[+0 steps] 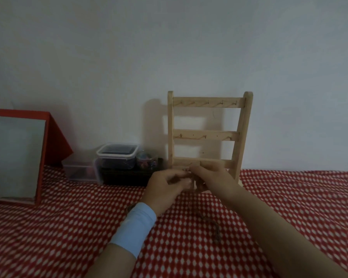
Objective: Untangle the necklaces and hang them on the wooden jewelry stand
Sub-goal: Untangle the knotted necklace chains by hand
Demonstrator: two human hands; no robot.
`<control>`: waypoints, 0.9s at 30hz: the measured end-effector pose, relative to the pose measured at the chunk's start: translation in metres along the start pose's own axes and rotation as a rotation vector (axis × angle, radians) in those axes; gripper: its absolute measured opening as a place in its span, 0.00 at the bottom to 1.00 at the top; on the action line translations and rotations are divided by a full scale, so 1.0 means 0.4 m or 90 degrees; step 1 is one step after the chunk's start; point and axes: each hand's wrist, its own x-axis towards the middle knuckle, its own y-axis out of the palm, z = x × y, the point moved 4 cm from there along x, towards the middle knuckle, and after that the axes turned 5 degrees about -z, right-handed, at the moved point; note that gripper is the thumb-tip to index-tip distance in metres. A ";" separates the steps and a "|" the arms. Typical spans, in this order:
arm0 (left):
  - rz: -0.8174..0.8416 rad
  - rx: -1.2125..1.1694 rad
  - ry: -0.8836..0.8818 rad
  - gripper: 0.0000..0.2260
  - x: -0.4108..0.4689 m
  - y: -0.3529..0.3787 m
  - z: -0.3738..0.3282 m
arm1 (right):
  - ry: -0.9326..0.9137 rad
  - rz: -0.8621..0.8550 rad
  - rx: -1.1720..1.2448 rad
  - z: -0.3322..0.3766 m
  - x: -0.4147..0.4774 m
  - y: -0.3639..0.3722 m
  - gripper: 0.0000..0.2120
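Note:
A wooden jewelry stand (207, 135) with three rails of small hooks leans against the wall. No necklace hangs on it that I can see. Just in front of its lowest rail, my left hand (167, 189) and my right hand (211, 177) meet, both pinching a thin necklace chain (192, 184) between the fingertips. The chain drops down between the hands. A dark tangle of necklaces (212, 225) lies on the cloth below, partly behind my right forearm. A light blue band wraps my left wrist.
A red-and-white patterned cloth (68, 227) covers the surface. A red-framed mirror (16, 157) stands at the left. Clear plastic lidded boxes (117, 157) and a small jar (146, 160) sit left of the stand by the wall.

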 end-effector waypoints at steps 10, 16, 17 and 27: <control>-0.036 -0.074 -0.008 0.11 0.005 -0.017 -0.011 | -0.009 -0.025 0.034 -0.005 0.005 0.006 0.10; -0.041 -0.063 -0.035 0.04 0.008 -0.023 -0.001 | 0.006 -0.014 0.097 -0.008 -0.002 0.013 0.10; -0.036 -0.059 -0.036 0.03 0.008 -0.023 -0.002 | 0.001 -0.005 0.102 -0.006 -0.002 0.014 0.10; -0.045 0.058 0.055 0.09 0.005 -0.017 -0.014 | -0.087 0.113 -0.136 0.006 -0.007 0.020 0.09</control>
